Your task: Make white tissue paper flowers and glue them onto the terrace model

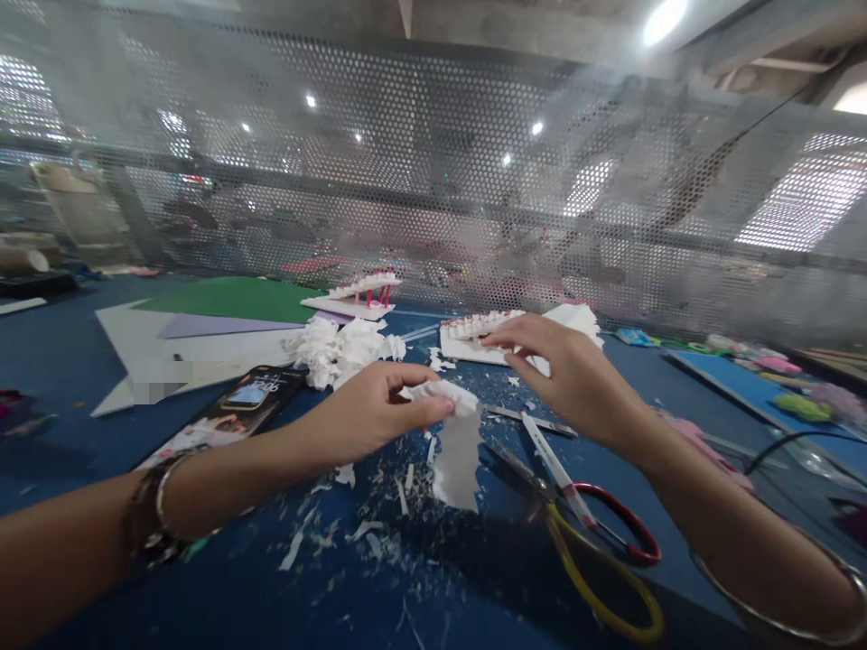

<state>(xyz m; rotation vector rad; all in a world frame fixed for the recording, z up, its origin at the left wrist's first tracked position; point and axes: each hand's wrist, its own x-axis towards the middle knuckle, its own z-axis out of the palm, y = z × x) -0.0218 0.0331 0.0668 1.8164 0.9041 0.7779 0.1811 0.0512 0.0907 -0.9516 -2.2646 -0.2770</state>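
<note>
My left hand (369, 411) is closed in a pinch on a strip of white tissue paper (455, 442), crumpled at the top and hanging down over the blue table (223, 578). My right hand (569, 370) hovers just right of the strip, fingers spread and curved, holding nothing. Scissors with one red and one yellow handle (596, 542) lie under my right forearm, with a white pen (555, 469) across them.
A heap of crumpled white paper (339, 350) sits behind my left hand. Two small white models with pink parts (358, 293) (478, 332) stand further back. A phone (247, 402), paper sheets (203, 338), scraps and a perforated screen (433, 181) surround the area.
</note>
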